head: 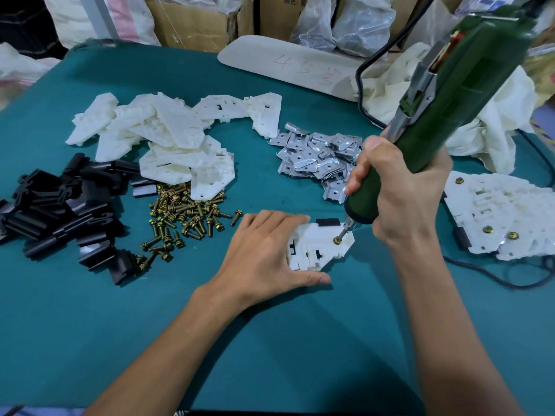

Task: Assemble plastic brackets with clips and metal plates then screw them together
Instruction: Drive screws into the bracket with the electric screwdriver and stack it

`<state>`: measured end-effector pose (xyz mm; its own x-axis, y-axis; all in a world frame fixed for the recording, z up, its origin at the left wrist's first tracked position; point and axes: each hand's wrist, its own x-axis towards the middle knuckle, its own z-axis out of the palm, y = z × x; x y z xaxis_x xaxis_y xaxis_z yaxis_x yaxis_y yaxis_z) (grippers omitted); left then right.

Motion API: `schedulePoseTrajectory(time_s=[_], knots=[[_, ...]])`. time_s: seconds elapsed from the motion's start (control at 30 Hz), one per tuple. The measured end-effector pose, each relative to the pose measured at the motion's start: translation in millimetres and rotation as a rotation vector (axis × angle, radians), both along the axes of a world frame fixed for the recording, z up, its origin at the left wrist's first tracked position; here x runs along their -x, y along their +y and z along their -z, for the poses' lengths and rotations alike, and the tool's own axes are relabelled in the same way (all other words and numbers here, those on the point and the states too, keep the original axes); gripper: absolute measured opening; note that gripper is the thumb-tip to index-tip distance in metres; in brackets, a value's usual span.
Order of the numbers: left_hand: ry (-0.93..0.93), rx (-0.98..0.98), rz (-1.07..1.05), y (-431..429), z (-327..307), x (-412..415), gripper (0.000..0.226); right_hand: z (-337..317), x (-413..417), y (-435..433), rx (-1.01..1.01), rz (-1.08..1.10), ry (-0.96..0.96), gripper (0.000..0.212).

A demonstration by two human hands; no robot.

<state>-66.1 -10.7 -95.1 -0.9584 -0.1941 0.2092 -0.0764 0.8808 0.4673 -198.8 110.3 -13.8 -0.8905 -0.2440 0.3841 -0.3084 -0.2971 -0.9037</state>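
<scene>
Left hand (264, 250), fingers straight, presses the white plastic bracket (318, 250) flat on the teal table cover (270, 340). Right hand (399, 193) is wrapped around the dark green electric screwdriver (444, 115); its bit meets a brass screw (337, 240) at the bracket's right corner, near a black clip (328, 222).

Left hand (264, 250) flat and pressing; right hand (402, 190) wrapped round a tool grip.
Left: palm down, fingers straight and close together, pointing forward and right, resting on the bracket (318, 247); thumb stretched out along its near edge. Forearm bare, entering from lower left, wrist roughly in line with it. Right: fingers curled fully round the lower body of the screwdriver (450, 94), thumb lying up its side. Forearm bare, rising from lower right. Hands near each other, not touching.
</scene>
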Motion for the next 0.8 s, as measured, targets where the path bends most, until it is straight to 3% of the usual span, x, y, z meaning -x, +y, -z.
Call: schedulePoseTrajectory(time_s=[0.33, 0.5, 0.8], knots=[[-0.018, -0.034, 0.013, -2.4, -3.8, -2.3, 0.098, -5.7, -2.0, 0.7, 0.044, -0.021, -0.049, 0.023], [-0.043, -0.068, 0.049, -3.5, -5.6, -1.6, 0.103, -17.2, -2.4, 7.8, 0.043, -0.058, -0.064, 0.046], [-0.025, -0.079, 0.052, -3.2, -7.1, -1.3, 0.104, -19.9, -6.6, 11.6, 0.07, -0.041, -0.07, 0.029]])
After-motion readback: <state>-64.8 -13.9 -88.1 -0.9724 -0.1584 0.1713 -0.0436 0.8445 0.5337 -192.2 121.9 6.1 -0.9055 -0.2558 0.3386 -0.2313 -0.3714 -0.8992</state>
